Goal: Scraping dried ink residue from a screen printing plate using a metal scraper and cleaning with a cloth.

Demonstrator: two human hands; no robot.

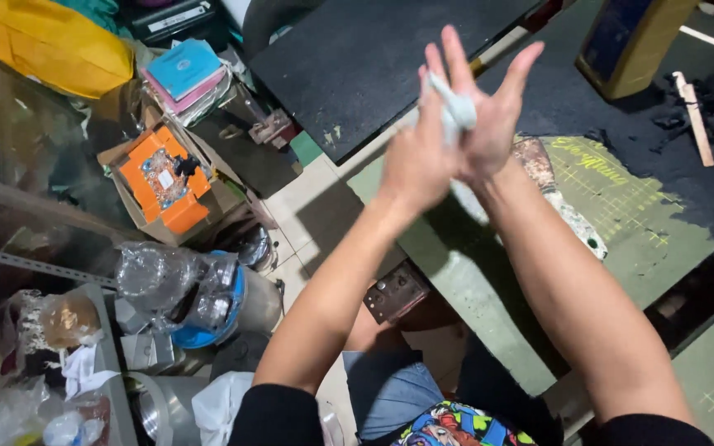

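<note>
Fingers (pixel 456 62) splayed, white lump (pixel 456 111) upright (long axis vertical), pressed between palms

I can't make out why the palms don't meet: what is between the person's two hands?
In the head view, a pale grey-white lump is pressed between the left hand and the right hand; what it's made of is unclear.

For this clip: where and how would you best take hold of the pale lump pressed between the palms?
Probably by its upper end: the pale lump pokes out above where the left hand and right hand sandwich it. Come from above; the palms cover its lower part.
</note>
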